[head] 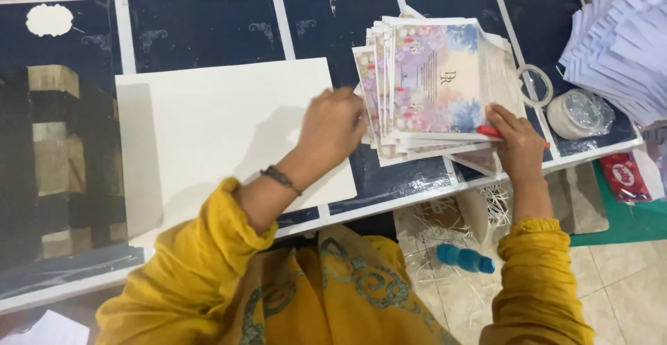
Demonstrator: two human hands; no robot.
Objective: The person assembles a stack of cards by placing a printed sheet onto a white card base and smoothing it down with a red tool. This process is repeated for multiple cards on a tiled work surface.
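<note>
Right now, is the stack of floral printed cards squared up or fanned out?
Fanned out. The floral cards sit stepped, their edges showing one past another, between the left hand and right hand.

Your left hand [335, 127] rests against the nine o'clock edge of the stack of floral cards [434, 84]. Your right hand [517, 143], at its five o'clock corner, grips a red tool [490, 132]. White board [222, 129] at nine o'clock; tape roll [536, 85] at three.

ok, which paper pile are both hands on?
The floral printed card stack: left hand and right hand flank it. The plain white folded pile sits untouched at far right.
</note>
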